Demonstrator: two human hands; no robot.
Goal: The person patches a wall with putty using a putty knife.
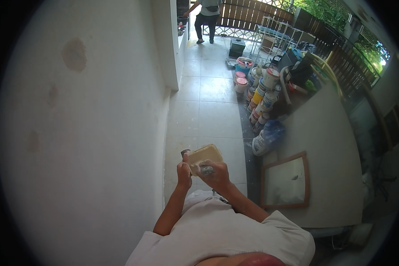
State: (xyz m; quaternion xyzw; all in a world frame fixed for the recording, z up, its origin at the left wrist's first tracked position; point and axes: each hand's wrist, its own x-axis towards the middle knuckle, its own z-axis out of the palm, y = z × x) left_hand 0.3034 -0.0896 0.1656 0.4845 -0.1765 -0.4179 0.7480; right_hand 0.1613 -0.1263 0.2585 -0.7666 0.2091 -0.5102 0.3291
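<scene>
Down at chest height, two hands hold one pale, rectangular sanding block (pixel 205 156) over the tiled floor (pixel 208 115). The left hand (pixel 184 174) grips its left edge, fingers curled tight around it, with one small dark piece showing just above the thumb. The right hand (pixel 215 174) cups the block from below and to the right, fingers closed on it and dusted grey. One white wall (pixel 84 133) fills the left side, marked with four faint brownish patches. To the right, one framed mirror (pixel 284 181) lies against one large pale board (pixel 328 155). Beyond it, many paint cans (pixel 261 102) stand stacked in a cluster, too crowded to count. One other person (pixel 208 17) stands far off by one wooden fence (pixel 252 15).
</scene>
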